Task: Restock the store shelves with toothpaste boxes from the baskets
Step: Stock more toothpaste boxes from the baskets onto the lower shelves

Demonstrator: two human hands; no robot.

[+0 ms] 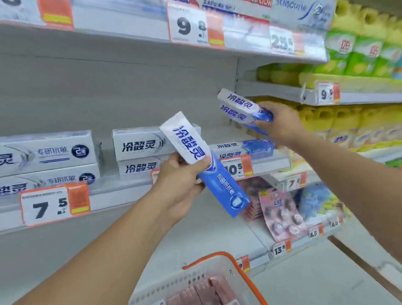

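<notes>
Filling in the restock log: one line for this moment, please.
left hand: holds blue-white box | right hand: holds two boxes above shelf stack | basket: below

"冷酸灵" is printed on the blue-and-white box (202, 161) gripped in the left hand (180, 183), on the boxes (242, 108) in the right hand (280, 122), and on the grey shelf boxes (139, 146). Price tags are marked "7.5" (49, 207), "9.8" (188, 24) and "10.5" (235, 168). "SENSODYNE" is read on a top-shelf pack (304, 4).

Bare shelf gap (107, 157) between grey box stacks (42, 156)
</notes>
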